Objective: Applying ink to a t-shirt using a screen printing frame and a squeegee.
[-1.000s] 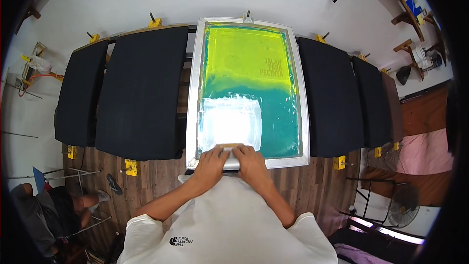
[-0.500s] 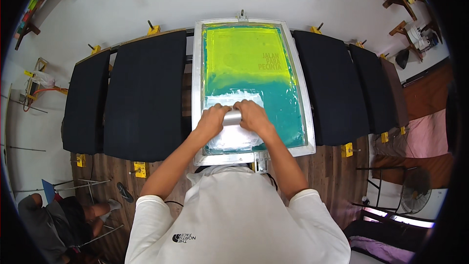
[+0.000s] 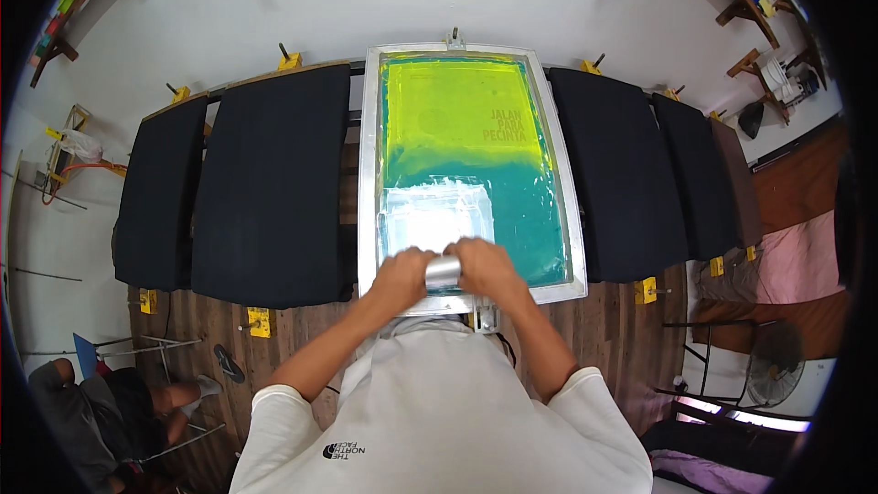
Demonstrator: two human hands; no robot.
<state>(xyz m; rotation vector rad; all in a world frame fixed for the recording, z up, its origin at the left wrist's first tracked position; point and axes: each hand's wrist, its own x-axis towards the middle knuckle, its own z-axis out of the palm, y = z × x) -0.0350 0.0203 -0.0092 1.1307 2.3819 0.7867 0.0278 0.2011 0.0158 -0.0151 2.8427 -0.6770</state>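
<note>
At the near end of the metal-framed screen (image 3: 572, 220), the left hand (image 3: 400, 280) and right hand (image 3: 489, 270) both curl closed around a silver squeegee (image 3: 444, 272), its middle showing between them. White ink (image 3: 434, 212) lies just beyond, in the screen's near left part. Black-covered boards (image 3: 274, 183) flank the screen on both sides; a yellow-green area (image 3: 448, 105) fills its far part, and a metal clamp (image 3: 455, 44) sits at its far edge
</note>
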